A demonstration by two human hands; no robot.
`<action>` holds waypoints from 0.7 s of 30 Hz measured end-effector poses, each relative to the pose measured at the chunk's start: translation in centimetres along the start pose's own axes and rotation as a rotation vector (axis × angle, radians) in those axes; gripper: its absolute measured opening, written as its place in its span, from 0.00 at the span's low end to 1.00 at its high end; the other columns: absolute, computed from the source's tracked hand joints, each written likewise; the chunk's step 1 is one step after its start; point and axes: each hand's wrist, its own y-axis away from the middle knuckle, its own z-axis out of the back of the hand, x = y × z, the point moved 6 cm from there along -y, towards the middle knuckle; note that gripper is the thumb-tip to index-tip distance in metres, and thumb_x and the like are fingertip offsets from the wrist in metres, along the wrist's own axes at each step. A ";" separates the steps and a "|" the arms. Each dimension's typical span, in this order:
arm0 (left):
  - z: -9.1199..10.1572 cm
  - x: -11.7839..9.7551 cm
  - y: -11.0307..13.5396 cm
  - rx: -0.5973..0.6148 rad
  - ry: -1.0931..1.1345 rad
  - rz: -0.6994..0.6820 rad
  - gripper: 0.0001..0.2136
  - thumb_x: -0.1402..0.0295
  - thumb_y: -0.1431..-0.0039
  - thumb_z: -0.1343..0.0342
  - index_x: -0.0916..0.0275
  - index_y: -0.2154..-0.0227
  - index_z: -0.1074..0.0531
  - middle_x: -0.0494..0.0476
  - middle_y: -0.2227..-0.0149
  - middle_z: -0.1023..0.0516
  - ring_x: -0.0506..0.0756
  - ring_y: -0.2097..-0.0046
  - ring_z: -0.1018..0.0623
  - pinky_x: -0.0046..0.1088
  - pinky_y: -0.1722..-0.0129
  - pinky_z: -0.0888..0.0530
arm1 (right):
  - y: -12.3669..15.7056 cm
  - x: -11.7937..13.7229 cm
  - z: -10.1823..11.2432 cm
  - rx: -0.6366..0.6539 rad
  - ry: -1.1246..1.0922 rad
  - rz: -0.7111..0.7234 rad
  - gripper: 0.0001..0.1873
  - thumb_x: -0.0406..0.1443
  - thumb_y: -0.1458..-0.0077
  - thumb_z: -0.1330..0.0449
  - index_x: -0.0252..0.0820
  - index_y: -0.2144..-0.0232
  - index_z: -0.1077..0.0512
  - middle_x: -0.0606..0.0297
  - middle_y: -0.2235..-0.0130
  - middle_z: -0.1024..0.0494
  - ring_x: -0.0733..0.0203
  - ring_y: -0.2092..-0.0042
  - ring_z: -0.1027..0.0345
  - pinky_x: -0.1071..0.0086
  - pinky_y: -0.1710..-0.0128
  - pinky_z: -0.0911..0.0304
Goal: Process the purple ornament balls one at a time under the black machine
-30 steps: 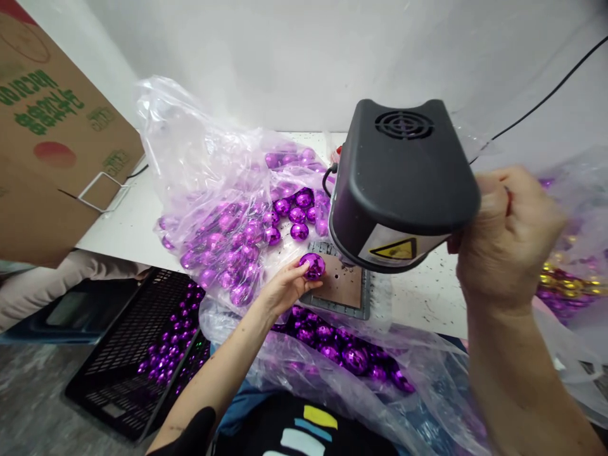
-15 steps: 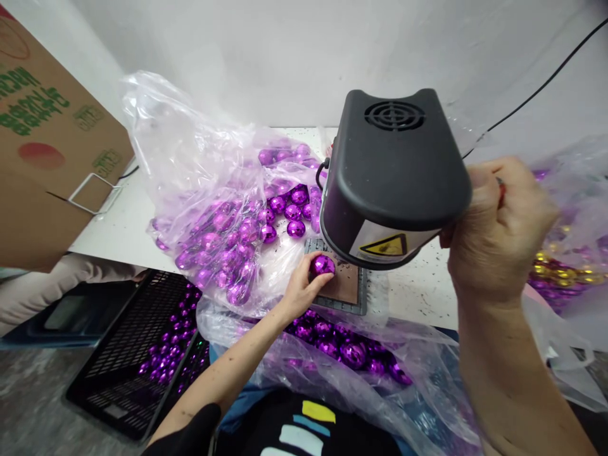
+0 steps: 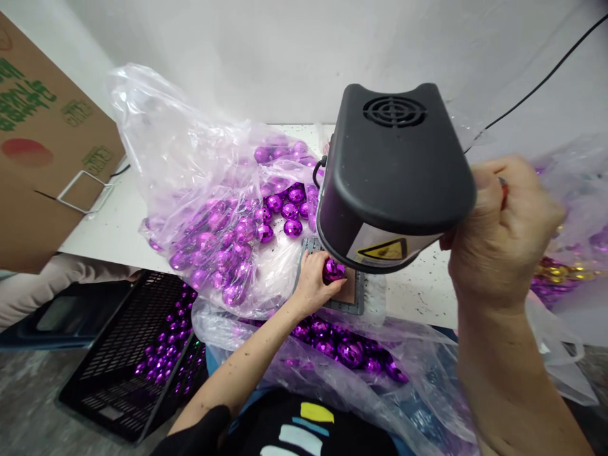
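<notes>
My left hand [image 3: 314,280] is closed around a shiny purple faceted ball [image 3: 333,270] and holds it on the small brown plate [image 3: 350,292] under the black machine head [image 3: 394,171]. A yellow warning sticker [image 3: 388,250] marks the head's underside. My right hand [image 3: 503,234] is raised at the head's right side, fingers curled round a red-tipped handle that is mostly hidden.
A clear plastic bag of purple balls [image 3: 223,215] lies on the white table [image 3: 118,221] to the left. Another bag of purple balls [image 3: 351,351] sits in my lap. A black crate [image 3: 137,354] with more balls is on the floor, a cardboard box [image 3: 42,139] at left, and gold balls [image 3: 565,272] at right.
My left hand has carried the purple ball rightward, from the plate's left edge to under the machine head. The right hand has stayed on the handle.
</notes>
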 end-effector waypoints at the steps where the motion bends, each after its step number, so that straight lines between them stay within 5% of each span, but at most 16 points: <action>1: 0.1 0.0 -0.1 0.003 -0.004 0.013 0.15 0.66 0.47 0.35 0.58 0.56 0.27 0.61 0.54 0.23 0.64 0.48 0.27 0.51 0.41 0.34 | 0.0 0.0 0.0 0.001 0.000 -0.003 0.25 0.55 0.39 0.48 0.39 0.71 0.33 0.73 0.79 0.37 0.74 0.77 0.45 0.73 0.73 0.47; 8: 0.2 0.0 0.1 0.036 0.045 0.025 0.17 0.65 0.48 0.35 0.55 0.54 0.26 0.61 0.52 0.24 0.66 0.44 0.28 0.53 0.38 0.36 | 0.1 0.1 0.2 -0.037 0.017 0.014 0.23 0.53 0.39 0.47 0.40 0.70 0.29 0.74 0.80 0.40 0.73 0.77 0.42 0.73 0.74 0.46; 14: 0.2 0.0 0.3 0.045 0.107 0.033 0.18 0.65 0.47 0.35 0.55 0.53 0.26 0.61 0.51 0.24 0.67 0.43 0.29 0.55 0.37 0.36 | 3.9 1.2 1.9 -0.148 0.173 0.143 0.17 0.49 0.42 0.43 0.44 0.72 0.26 0.70 0.77 0.33 0.70 0.77 0.41 0.69 0.75 0.46; 21: 0.3 -0.1 0.5 0.007 0.117 0.026 0.19 0.64 0.48 0.34 0.56 0.53 0.29 0.60 0.51 0.24 0.66 0.44 0.29 0.57 0.34 0.42 | 8.7 0.1 2.1 0.054 0.155 0.243 0.05 0.41 0.49 0.42 0.49 0.73 0.30 0.68 0.76 0.29 0.58 0.74 0.34 0.61 0.77 0.39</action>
